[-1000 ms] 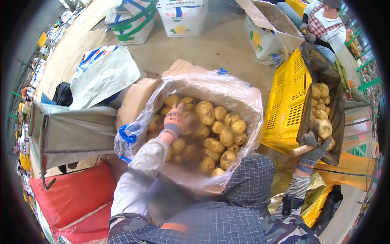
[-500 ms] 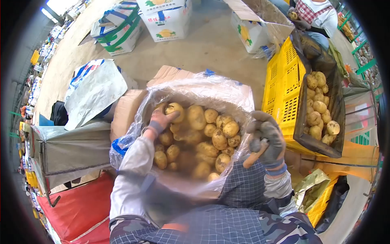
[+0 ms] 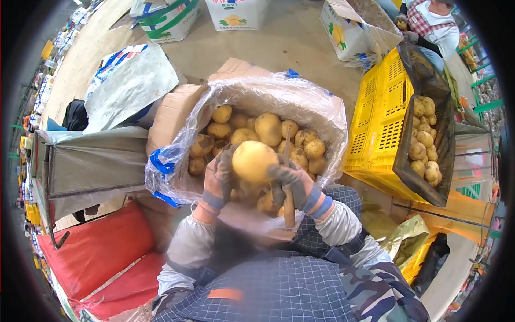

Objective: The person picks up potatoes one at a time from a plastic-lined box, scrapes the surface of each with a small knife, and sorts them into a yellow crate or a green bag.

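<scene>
A large yellow potato (image 3: 253, 160) is held up over the box, between both gloved hands. My left hand (image 3: 216, 181) cups its left side. My right hand (image 3: 294, 183) presses on its right side and also grips a wooden-handled tool (image 3: 289, 208), handle pointing down and a thin blade rising behind the potato. Below them stands a cardboard box (image 3: 174, 110) lined with a clear plastic bag (image 3: 279, 94) and filled with several potatoes (image 3: 268, 129).
A yellow crate (image 3: 378, 134) stands to the right, with a dark tray (image 3: 445, 161) of potatoes leaning on it. Another person (image 3: 429, 24) sits at the top right beside a printed carton (image 3: 343, 32). Left of the box are a white sack (image 3: 129, 80), a grey bin (image 3: 91, 166) and red bags (image 3: 102, 252).
My left hand has come out of the box and my right hand has swung in from the right. Both now hold one large potato up over the box.
</scene>
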The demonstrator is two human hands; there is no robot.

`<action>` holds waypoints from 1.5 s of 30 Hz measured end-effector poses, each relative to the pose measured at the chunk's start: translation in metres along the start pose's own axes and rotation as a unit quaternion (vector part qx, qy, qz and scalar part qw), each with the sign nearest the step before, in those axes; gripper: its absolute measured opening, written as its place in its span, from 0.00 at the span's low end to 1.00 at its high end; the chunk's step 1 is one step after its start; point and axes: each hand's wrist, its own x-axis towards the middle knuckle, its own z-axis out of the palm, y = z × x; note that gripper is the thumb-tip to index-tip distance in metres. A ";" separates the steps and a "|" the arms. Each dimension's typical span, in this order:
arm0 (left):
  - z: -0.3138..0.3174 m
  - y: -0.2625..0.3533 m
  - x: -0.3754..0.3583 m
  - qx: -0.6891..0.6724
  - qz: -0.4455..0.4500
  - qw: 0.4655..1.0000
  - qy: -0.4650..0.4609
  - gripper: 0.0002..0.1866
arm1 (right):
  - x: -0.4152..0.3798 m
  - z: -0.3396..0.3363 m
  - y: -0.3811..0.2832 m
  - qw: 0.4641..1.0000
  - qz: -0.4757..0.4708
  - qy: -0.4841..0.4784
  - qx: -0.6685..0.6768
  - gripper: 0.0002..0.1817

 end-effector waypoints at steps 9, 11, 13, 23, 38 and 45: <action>0.044 0.027 -0.009 0.158 0.278 0.945 -0.072 0.35 | 0.013 -0.004 0.007 0.986 0.038 -0.021 0.162 0.30; 0.031 0.015 -0.001 0.315 0.284 0.905 -0.041 0.32 | 0.020 -0.013 0.017 0.985 0.050 -0.033 0.162 0.30; 0.015 0.010 0.006 0.173 0.233 0.954 -0.069 0.28 | 0.019 -0.012 0.016 0.984 0.053 -0.028 0.170 0.29; -0.046 -0.039 0.044 0.610 -0.090 0.787 -0.017 0.38 | -0.046 -0.154 -0.041 0.876 -0.310 -0.105 0.355 0.31; -0.014 -0.052 0.142 0.730 -0.034 0.661 -0.172 0.45 | -0.036 -0.099 -0.015 0.943 -0.296 0.038 0.148 0.27; -0.072 -0.019 0.052 -0.091 -0.220 0.950 -0.201 0.39 | -0.017 -0.029 -0.026 0.990 -0.113 0.075 -0.044 0.23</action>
